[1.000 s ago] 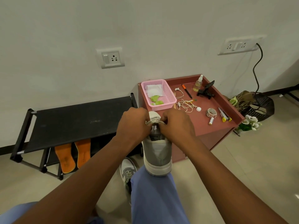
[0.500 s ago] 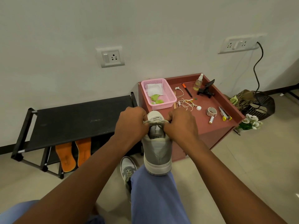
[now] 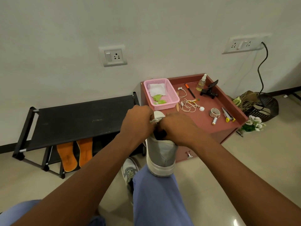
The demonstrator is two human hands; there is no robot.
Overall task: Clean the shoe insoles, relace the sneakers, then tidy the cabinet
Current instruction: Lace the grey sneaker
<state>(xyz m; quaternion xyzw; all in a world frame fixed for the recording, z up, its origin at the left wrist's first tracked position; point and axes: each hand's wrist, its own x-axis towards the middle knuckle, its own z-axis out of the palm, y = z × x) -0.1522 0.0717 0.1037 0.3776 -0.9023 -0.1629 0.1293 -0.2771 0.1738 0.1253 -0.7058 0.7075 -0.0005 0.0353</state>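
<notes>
A grey and white sneaker (image 3: 161, 154) rests heel-down on my blue-trousered knee, toe pointing away. My left hand (image 3: 137, 123) and my right hand (image 3: 176, 128) meet over its tongue, fingers curled, each pinching the pale lace (image 3: 155, 120). The lace ends and eyelets are hidden under my fingers. A second grey sneaker (image 3: 129, 172) lies on the floor beside my leg. Two orange insoles (image 3: 75, 154) lean on the lower shelf of the black shoe rack (image 3: 78, 121).
A reddish cabinet (image 3: 226, 128) stands behind the shoe, its top holding a pink basket (image 3: 172, 95) with cloths, tangled earphones (image 3: 187, 105), a spray bottle (image 3: 201, 83), pens, tape, a battery. A dark basket and white flowers (image 3: 254, 123) sit on the floor at right.
My right hand has slid left and down over the tongue, closing the gap to my left hand. The stretched lace seen between the hands is now mostly covered.
</notes>
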